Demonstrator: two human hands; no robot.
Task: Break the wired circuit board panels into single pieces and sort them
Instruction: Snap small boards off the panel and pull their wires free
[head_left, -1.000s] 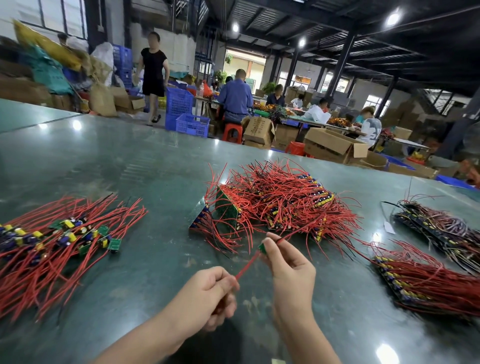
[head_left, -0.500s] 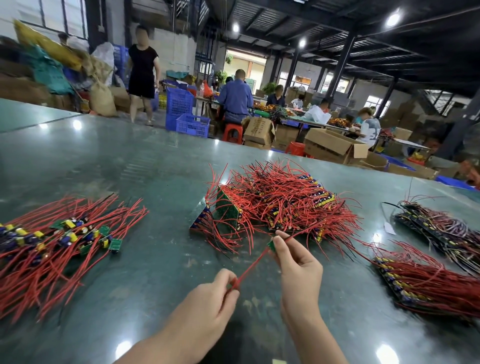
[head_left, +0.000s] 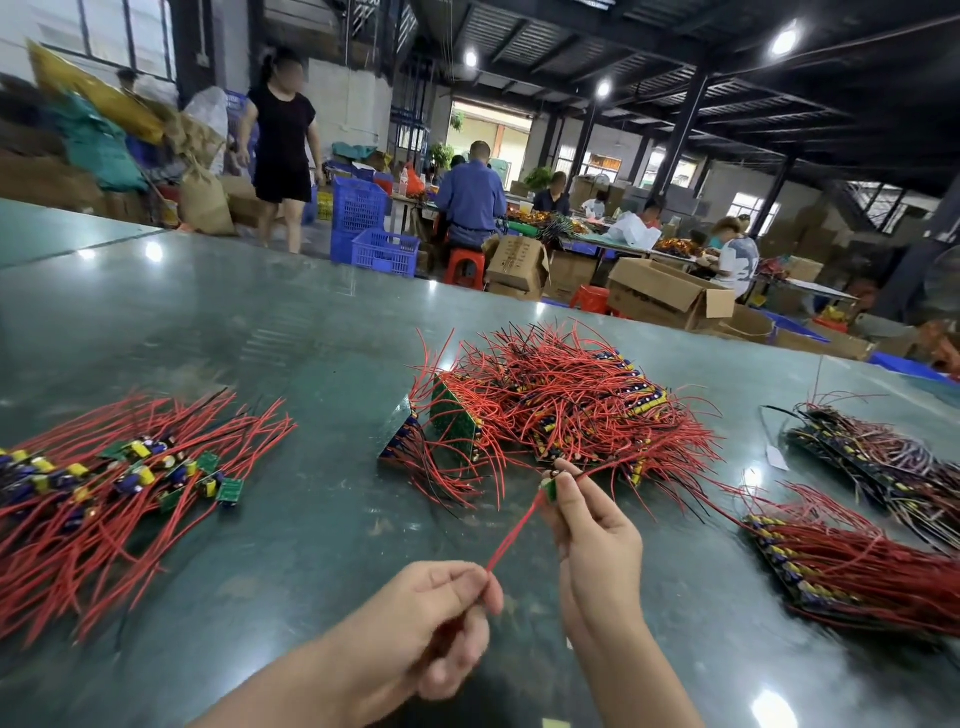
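Dark green and glossy, the table fills the near half of a workshop, with ceiling lamps mirrored on it. Above its near edge, the right hand pinches a small green board between thumb and fingertip, held upright clear of the surface. A red wire runs taut from that board down and left to the left hand, whose curled fingers pinch its free end. Further wires from the board trail right, toward the heap of wired panels lying just beyond the hands at mid-table; one green panel leans tilted at the heap's left edge. Well apart on the left lies a pile of single boards, their red leads fanned roughly parallel, yellow and blue parts showing. On the right lie two stacks of panels, the nearer with red wires, the farther with darker ones. Beyond the table stand blue crates, open cartons and red stools; several people sit at farther benches and one person in black stands near the crates.
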